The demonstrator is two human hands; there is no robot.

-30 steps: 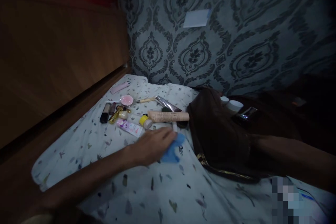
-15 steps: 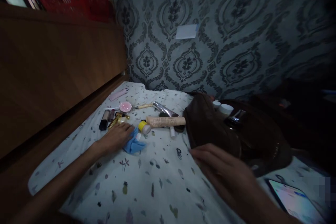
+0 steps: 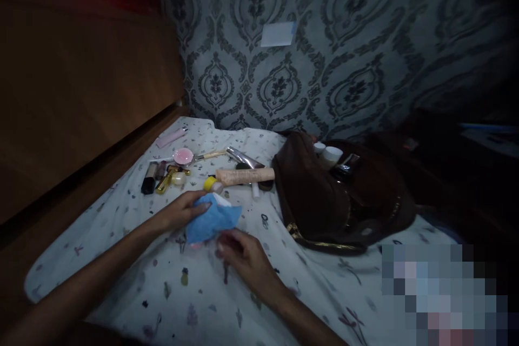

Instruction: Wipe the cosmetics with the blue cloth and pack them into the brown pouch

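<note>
My left hand (image 3: 184, 211) is closed on a blue cloth (image 3: 213, 221), holding it above the patterned sheet. A white end sticks out at the cloth's top and a pink bit below it; most of what the cloth covers is hidden. My right hand (image 3: 249, 259) is by the cloth's lower right edge, its fingers curved and a little apart, somewhat blurred. Just beyond the cloth lie a yellow-capped bottle (image 3: 213, 184) and a beige tube (image 3: 245, 175). Further left are a small cream-coloured jar (image 3: 178, 178), a gold tube (image 3: 164, 181) and a black-ended bottle (image 3: 150, 177).
An opened brown bag (image 3: 312, 194) with white-lidded jars (image 3: 331, 155) stands at right. Further back lie a pink round item (image 3: 183, 156), a brush (image 3: 211, 154), a silver tube (image 3: 245, 158) and a pale pink tube (image 3: 171, 137). A wooden panel (image 3: 89, 75) borders the left.
The right hand has come out of the bag and over to the cloth. The left hand moved left with the cloth, then back slightly right. The pink-and-white tube no longer lies on the sheet.
</note>
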